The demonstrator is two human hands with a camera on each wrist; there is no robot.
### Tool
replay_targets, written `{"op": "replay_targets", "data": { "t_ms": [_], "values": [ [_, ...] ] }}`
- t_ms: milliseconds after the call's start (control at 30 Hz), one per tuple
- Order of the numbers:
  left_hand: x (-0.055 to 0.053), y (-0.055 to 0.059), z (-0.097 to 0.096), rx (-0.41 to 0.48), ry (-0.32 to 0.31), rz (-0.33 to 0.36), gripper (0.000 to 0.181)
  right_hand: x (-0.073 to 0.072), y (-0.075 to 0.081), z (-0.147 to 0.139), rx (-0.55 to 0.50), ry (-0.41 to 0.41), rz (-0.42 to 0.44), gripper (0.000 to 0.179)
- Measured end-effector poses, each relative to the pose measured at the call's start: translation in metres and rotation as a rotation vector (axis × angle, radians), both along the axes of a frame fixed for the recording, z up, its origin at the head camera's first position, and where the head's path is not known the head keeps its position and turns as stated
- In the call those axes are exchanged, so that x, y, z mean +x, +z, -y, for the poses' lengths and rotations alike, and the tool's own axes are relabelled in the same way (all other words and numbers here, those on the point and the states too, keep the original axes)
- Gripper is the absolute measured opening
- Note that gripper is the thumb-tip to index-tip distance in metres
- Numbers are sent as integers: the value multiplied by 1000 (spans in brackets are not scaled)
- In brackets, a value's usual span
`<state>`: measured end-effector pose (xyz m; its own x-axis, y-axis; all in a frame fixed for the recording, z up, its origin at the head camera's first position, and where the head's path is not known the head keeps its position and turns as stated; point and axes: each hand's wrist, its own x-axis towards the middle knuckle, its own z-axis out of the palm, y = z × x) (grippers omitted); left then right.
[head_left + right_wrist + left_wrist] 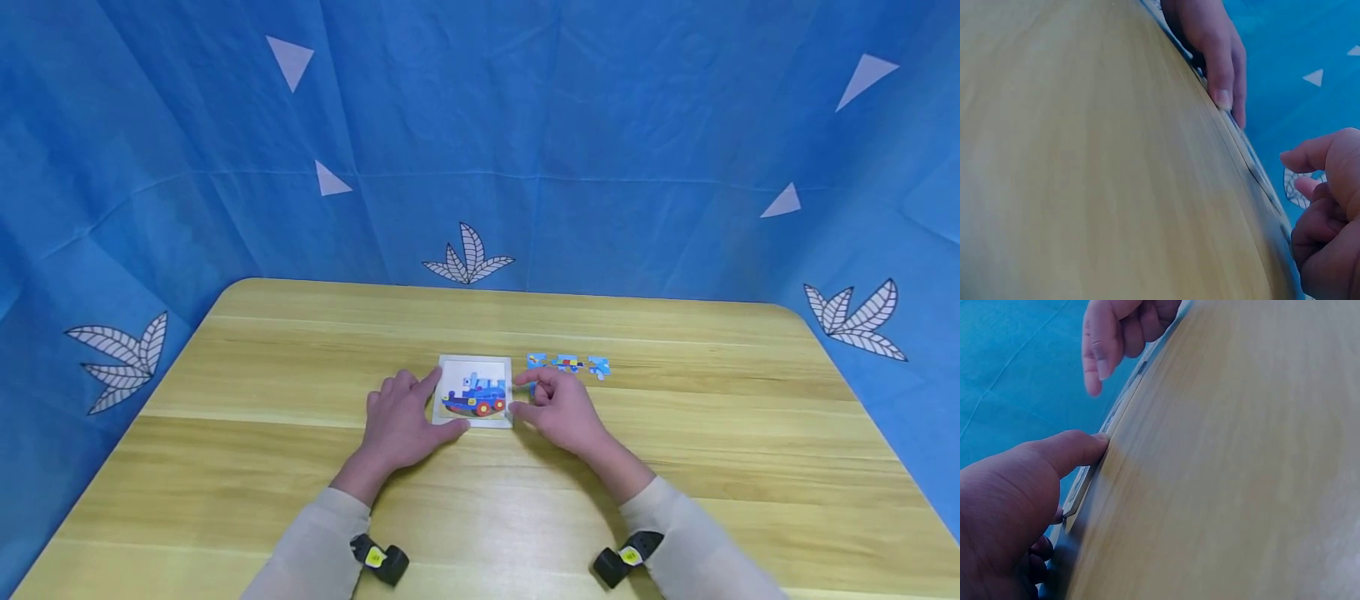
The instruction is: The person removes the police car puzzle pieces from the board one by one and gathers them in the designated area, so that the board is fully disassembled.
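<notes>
A square jigsaw puzzle tray (pixel 474 423) with a pale frame lies on the table, partly filled with pieces showing a blue vehicle with red wheels. My left hand (pixel 401 421) holds the tray at its left side, thumb on the front edge and index finger near the upper left corner. Beside the right edge is my right hand (pixel 562 408), its index finger and thumb apart and the other fingers curled in. Nothing shows between that finger and thumb in the right wrist view, where the right hand (pixel 1329 212) hovers by the tray's edge.
Several loose puzzle pieces (pixel 598 366) lie behind and right of the tray, one partly hidden by the right hand. The wooden table (pixel 712 442) extends around them. A blue cloth (pixel 600 125) with white triangles and leaf prints hangs behind it.
</notes>
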<state>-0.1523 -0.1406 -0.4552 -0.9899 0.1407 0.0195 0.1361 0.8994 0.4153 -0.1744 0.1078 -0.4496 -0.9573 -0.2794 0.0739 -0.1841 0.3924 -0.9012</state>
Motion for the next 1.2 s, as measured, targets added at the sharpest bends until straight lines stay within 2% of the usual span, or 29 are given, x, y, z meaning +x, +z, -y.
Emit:
{"op": "replay_targets", "data": {
  "t_ms": [267,533,1200],
  "values": [
    [0,1,-1,-7,-4,4,98,1,8,25,-13,15,30,39],
    [-1,2,-1,-8,-5,2,97,-6,6,44,-3,14,46,46],
    [0,3,0,-1,-11,-10,96,-13,3,54,110,43,96,42]
  ]
}}
